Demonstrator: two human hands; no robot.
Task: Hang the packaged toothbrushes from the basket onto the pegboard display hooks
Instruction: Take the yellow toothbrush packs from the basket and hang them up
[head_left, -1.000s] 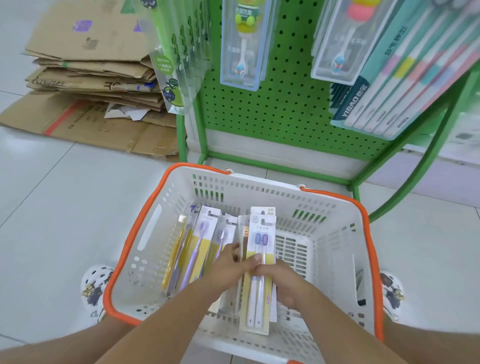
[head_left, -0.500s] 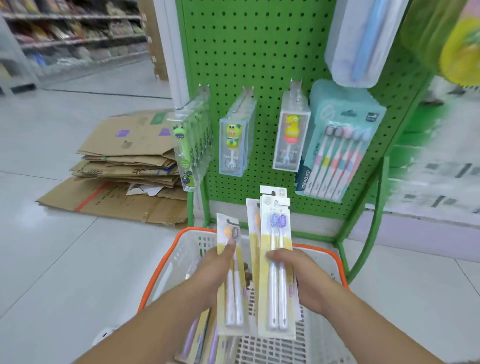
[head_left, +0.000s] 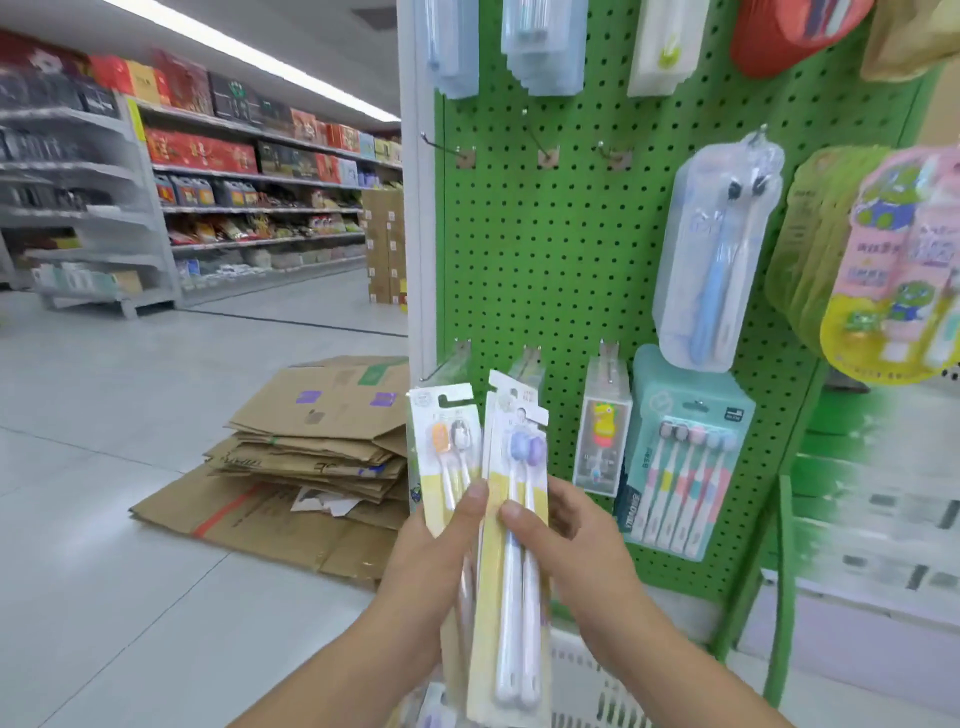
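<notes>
My left hand grips a toothbrush pack with an orange and a grey brush head. My right hand holds a small stack of packs whose front one shows two purple brush heads. Both are raised upright in front of the green pegboard. Three bare metal hooks stick out of the board above the packs. The white basket shows only as a corner at the bottom, below my wrists.
Other toothbrush packs hang on the board: a blue one, a multi-brush teal pack, a children's pack. Flattened cardboard boxes lie on the floor left of the stand. Store shelves line the far aisle.
Both hands have lifted the packs out of the basket and up in front of the pegboard. The view has tilted up, so the basket has dropped almost out of sight.
</notes>
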